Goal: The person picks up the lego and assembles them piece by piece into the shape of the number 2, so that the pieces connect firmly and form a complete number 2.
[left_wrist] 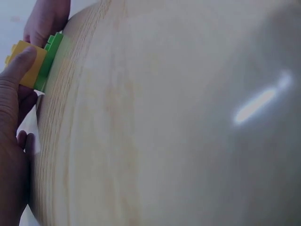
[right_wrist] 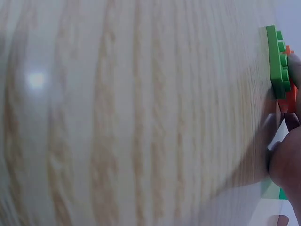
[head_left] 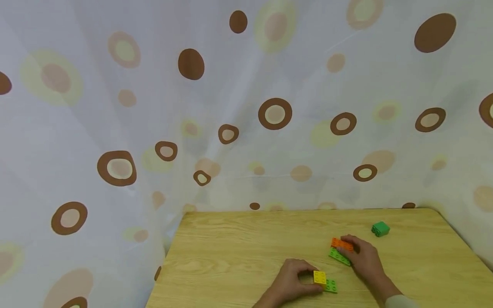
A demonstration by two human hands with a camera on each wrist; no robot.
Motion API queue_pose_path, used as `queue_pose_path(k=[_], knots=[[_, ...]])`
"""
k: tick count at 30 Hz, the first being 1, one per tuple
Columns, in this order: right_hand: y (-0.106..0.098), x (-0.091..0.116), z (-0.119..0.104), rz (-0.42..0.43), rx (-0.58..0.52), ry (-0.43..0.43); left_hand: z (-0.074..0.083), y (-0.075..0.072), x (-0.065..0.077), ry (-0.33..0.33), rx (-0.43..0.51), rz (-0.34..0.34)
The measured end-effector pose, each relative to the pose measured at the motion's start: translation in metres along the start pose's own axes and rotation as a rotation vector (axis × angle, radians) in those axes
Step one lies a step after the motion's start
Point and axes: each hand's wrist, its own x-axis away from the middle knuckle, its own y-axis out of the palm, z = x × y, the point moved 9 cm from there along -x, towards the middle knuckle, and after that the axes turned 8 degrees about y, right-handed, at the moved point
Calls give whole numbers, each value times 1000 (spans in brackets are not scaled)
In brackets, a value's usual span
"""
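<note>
My left hand [head_left: 288, 280] pinches a yellow toy brick [head_left: 319, 276] between thumb and fingers. Under this brick lies a light green studded plate [head_left: 331, 285], which sticks out to its right; the left wrist view shows the yellow brick [left_wrist: 34, 71] sitting against the green plate [left_wrist: 49, 61]. Farther back, my right hand [head_left: 363, 259] holds an orange brick [head_left: 342, 244] by its ends. Just in front of the orange brick is a second light green plate [head_left: 339, 256], studs up, close to the right thumb. Whether these two are joined I cannot tell.
A dark green brick [head_left: 380, 229] lies on its side toward the back right of the wooden table [head_left: 231, 244]. Behind and to the left hangs a white curtain [head_left: 246, 85] patterned with brown and beige spots, meeting the table's far edge.
</note>
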Motion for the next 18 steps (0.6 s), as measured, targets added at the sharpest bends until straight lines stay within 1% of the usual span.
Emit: queue_pose_path(k=[4, 8, 11, 15, 18], knots=[[-6, -1, 0, 61, 18, -17, 0, -1, -1, 1, -10, 0], [-11, -2, 3, 102, 40, 0, 1, 0, -2, 9, 1, 0], [-15, -3, 2, 113, 41, 21, 1, 0, -2, 9, 4, 5], [-19, 2, -5, 103, 20, 34, -1, -1, 0, -14, 7, 7], [-21, 10, -17, 107, -14, 2, -2, -2, 2, -24, 16, 1]])
